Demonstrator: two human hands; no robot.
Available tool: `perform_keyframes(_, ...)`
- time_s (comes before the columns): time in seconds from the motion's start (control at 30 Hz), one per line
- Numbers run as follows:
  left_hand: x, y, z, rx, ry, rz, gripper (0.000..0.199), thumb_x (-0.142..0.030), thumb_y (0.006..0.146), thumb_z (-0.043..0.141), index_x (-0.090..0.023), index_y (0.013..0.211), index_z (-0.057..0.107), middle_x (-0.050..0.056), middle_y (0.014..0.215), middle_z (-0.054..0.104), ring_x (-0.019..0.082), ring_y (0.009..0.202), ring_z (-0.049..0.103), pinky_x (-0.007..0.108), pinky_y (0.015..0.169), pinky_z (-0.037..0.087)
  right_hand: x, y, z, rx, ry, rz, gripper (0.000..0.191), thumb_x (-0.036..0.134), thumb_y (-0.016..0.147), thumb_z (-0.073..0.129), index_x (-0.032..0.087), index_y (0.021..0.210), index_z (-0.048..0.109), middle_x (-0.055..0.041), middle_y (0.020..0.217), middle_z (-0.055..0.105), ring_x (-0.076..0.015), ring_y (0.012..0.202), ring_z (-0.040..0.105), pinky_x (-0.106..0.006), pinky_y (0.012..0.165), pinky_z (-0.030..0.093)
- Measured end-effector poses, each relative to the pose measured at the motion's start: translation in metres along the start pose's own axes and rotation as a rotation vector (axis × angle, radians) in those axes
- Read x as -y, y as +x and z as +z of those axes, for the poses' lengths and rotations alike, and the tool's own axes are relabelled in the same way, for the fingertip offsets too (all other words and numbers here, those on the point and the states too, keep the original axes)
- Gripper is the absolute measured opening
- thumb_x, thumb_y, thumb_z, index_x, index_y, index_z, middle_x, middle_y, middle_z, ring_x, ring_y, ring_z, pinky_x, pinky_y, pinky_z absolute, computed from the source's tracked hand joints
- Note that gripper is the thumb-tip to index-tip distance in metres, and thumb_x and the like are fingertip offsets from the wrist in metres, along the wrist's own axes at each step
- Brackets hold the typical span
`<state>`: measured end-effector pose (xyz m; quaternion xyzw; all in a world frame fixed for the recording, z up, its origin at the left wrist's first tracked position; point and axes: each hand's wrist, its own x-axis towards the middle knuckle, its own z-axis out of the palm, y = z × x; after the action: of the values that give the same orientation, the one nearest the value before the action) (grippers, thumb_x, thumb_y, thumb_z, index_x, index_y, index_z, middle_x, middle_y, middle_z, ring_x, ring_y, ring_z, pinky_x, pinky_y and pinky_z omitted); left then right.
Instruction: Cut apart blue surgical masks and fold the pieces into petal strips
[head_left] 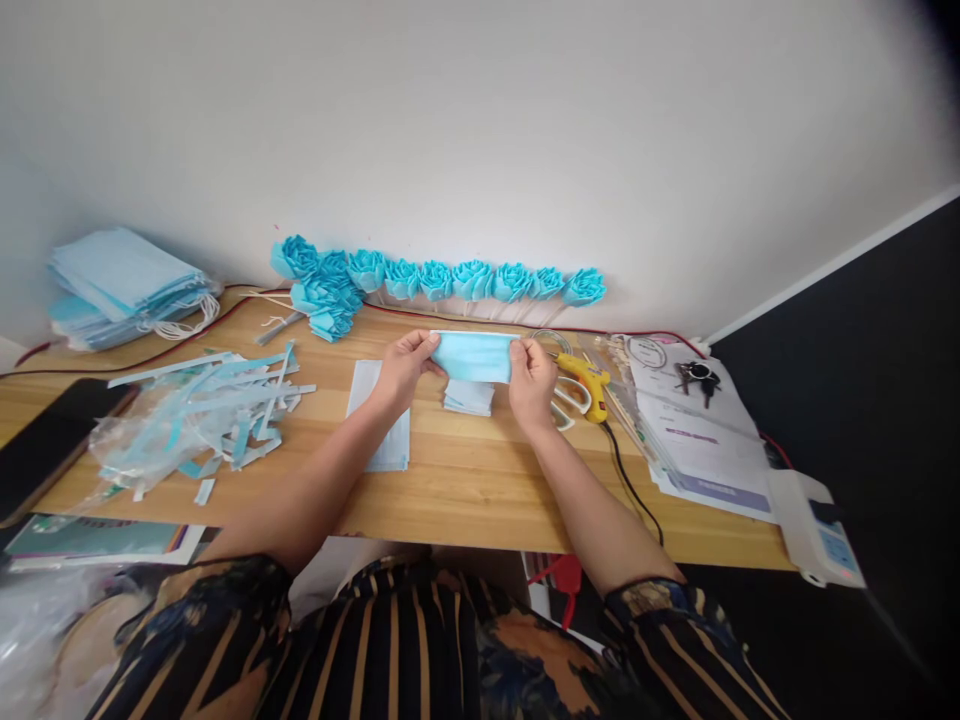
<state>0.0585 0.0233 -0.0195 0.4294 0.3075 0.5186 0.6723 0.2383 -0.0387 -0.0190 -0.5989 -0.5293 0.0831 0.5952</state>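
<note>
A light-blue disposable face mask [475,357] is stretched level between my two hands, above the wooden table. My left hand [407,365] pinches its left end, and my right hand [533,375] pinches the right end. Below the mask lies a small pile of cut pale-blue mask pieces [469,398]. A flat pale-blue mask sheet [390,447] rests on the table under my left forearm, which covers part of it. Just right of my right hand are white-handled scissors [574,396], partly hidden, and a yellow glue gun [591,387].
Blue flowers [472,281] line the wall, several heaped at the left. A stack of masks [124,275], cut strips on clear plastic [217,410] and a phone [56,440] lie left. Papers [686,420], keys [699,378] and a white power strip [814,530] are right. The glue gun's black cord [622,470] crosses the front edge.
</note>
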Motion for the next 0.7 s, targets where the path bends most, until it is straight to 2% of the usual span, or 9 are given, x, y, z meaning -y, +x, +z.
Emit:
perform_keyframes(0.3,-0.007,-0.001,0.003,0.063,-0.12,-0.063,0.036,-0.039,0.066,0.085,-0.014,0.067,0.058,-0.003,0.061,0.053,0.007,0.05,0.051,0.02,0.042,0.046,-0.013,0.002,0.007,0.003,0.229,0.102,0.037,0.054,0.091,0.051,0.021,0.073,0.052,0.004,0.066,0.045,-0.013,0.064,0.041,-0.026,0.063,0.035)
perform_keyframes(0.5,-0.004,0.0,0.0,0.039,-0.05,-0.05,0.038,-0.041,0.066,0.085,-0.013,0.071,0.06,-0.003,0.063,0.055,0.008,0.053,0.054,0.023,0.05,0.053,-0.017,0.007,0.006,0.073,0.282,0.204,0.041,0.06,0.083,0.058,0.02,0.072,0.056,0.0037,0.065,0.048,-0.0128,0.065,0.043,-0.025,0.063,0.037)
perform_keyframes(0.6,-0.002,0.001,0.0,0.015,-0.051,-0.047,0.037,-0.042,0.069,0.083,-0.013,0.073,0.06,-0.003,0.063,0.056,0.009,0.055,0.057,0.023,0.052,0.054,-0.016,0.009,0.007,0.097,0.403,0.319,0.046,0.066,0.078,0.061,0.021,0.075,0.059,0.0021,0.068,0.056,-0.0141,0.066,0.049,-0.027,0.062,0.042)
perform_keyframes(0.7,-0.002,0.001,-0.001,-0.012,-0.082,-0.049,0.035,-0.041,0.071,0.082,-0.013,0.074,0.06,-0.003,0.063,0.058,0.009,0.056,0.058,0.022,0.053,0.054,-0.016,0.011,0.008,0.162,0.551,0.431,0.056,0.076,0.077,0.055,0.021,0.086,0.064,-0.003,0.074,0.066,-0.0181,0.07,0.06,-0.031,0.065,0.049)
